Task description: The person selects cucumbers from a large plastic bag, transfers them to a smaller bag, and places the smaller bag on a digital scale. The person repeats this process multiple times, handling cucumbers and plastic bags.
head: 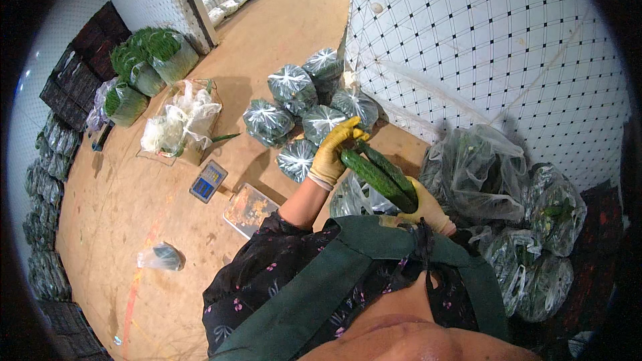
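Observation:
Two dark green cucumbers [379, 176] lie side by side across the front of my body. My right hand [431, 205], in a yellow-coated glove, grips them at their near end. My left hand [336, 153], gloved in the same way, is at their far end with its fingers raised and curved; the palm is turned away, and whether it touches them is unclear. Below the cucumbers is an open clear plastic bag [351, 198], partly hidden. Just beyond my left hand stand several filled clear bags [292, 87] with gathered tops.
A platform scale [249, 210] with a keypad display [208, 181] stands left of me. Farther left are a basket of loose plastic bags [183, 120] and bundled greens [150, 60]. Large filled bags [476, 175] lie at right by the patterned wall [476, 50]. A small bag [163, 256] lies on the floor.

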A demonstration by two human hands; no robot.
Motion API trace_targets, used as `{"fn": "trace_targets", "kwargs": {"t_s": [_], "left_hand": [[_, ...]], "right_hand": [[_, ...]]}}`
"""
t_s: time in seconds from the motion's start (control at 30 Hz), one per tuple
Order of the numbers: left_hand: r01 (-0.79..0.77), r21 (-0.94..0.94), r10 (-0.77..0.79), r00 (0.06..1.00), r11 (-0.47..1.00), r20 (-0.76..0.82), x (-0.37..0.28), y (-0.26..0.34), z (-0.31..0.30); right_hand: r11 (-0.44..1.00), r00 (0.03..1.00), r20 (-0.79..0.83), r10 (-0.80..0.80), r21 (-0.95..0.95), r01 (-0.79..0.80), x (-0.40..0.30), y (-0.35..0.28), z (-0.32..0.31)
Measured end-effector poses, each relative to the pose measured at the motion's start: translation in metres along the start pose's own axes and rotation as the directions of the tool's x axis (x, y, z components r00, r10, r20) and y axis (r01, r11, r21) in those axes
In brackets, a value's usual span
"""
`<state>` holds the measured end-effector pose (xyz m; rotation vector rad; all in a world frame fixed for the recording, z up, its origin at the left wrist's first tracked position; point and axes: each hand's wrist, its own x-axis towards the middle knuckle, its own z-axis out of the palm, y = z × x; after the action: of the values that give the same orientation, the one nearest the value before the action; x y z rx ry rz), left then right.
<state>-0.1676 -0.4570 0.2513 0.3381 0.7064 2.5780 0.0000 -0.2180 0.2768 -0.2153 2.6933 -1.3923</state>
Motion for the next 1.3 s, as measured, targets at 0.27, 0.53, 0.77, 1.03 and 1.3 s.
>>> {"fn": "trace_targets", "kwargs": {"t_s": [0.27,0.53,0.77,1.03,1.3], "left_hand": [[-0.058,-0.017,0.054,0.979,0.998,-0.196,0.009,0.038,-0.003],[0.288,0.025,-0.284,0.952,0.957,-0.111,0.023,-0.046,-0.076],[0.552,0.315,-0.545,0.83,0.772,-0.117,0.006,-0.103,-0.109],[0.359,0.798,-0.676,0.732,0.485,0.081,0.019,-0.181,-0.024],[0.468,0.87,-0.896,0.437,0.154,-0.076,0.049,-0.323,0.079]], "right_hand": [[0.976,0.97,-0.123,0.21,0.08,-0.202,-0.057,0.04,-0.013],[0.654,0.87,-0.375,0.32,0.752,0.083,-0.128,0.036,-0.045],[0.797,0.6,-0.785,0.155,0.458,0.394,-0.235,-0.015,-0.117],[0.886,0.069,-0.966,0.25,0.257,0.385,-0.358,-0.015,-0.121],[0.94,-0.088,-0.967,0.238,0.207,0.271,-0.387,0.113,-0.104]]}}
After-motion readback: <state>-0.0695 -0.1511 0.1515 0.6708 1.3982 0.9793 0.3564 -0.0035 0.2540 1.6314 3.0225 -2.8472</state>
